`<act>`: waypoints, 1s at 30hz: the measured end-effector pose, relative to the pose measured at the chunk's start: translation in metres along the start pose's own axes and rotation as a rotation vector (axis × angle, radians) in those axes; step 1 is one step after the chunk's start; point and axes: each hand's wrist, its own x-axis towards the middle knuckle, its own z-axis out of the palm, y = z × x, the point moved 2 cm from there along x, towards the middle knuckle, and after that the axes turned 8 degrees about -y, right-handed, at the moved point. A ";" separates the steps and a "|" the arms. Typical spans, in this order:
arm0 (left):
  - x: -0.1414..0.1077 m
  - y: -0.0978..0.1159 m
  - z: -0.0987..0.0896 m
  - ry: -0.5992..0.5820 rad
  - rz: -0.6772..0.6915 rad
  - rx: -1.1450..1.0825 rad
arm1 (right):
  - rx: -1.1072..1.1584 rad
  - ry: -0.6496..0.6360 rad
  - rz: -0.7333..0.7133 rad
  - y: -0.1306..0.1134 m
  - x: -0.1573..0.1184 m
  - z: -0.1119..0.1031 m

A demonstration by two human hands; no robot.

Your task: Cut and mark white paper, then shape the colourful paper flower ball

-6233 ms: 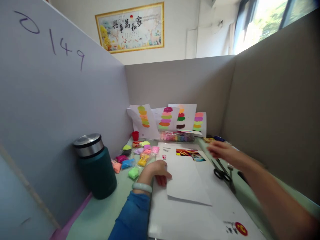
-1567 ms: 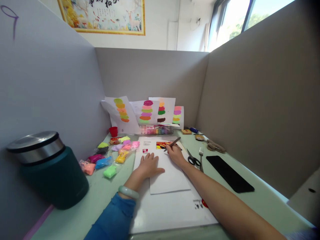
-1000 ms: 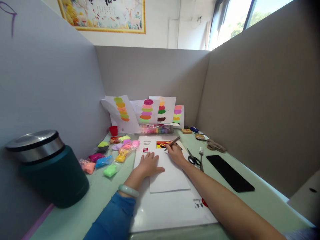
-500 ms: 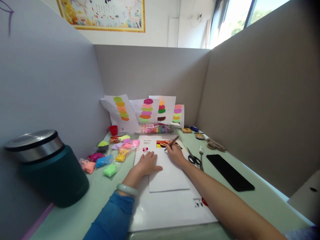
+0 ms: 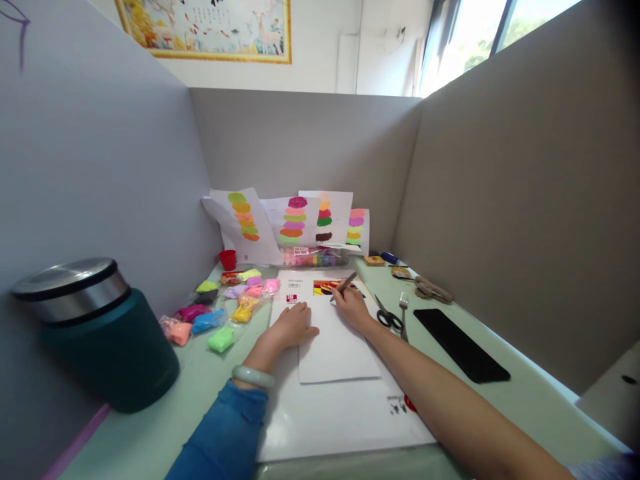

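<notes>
My right hand (image 5: 352,309) is closed around a brown pen (image 5: 346,282), its tip pointing down at the upper part of a white sheet (image 5: 340,353). Flat on the left edge of that sheet lies my left hand (image 5: 294,326), fingers apart and holding nothing. Under the sheet is a larger white pad (image 5: 320,427) with a red and yellow picture near its top. No marks can be made out on the sheet. Black scissors (image 5: 389,319) and a fork (image 5: 403,310) lie just right of the pad.
A dark green flask (image 5: 110,353) stands at the left. Bagged coloured clay (image 5: 221,339) and a red cup (image 5: 228,259) are behind it. Colour-swatch papers (image 5: 295,220) lean at the back. A black phone-like slab (image 5: 460,345) lies right, near a brown bundle (image 5: 433,291).
My left hand has shifted slightly left on the sheet, its thumb drawn in. My right hand and the pen look almost unmoved.
</notes>
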 end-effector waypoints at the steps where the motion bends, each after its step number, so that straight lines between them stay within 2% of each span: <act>1: 0.000 0.000 0.000 -0.001 -0.003 -0.002 | -0.004 0.000 0.002 0.000 0.000 0.000; 30: -0.003 0.003 -0.003 -0.004 -0.006 -0.008 | -0.091 -0.060 -0.004 -0.003 0.001 0.001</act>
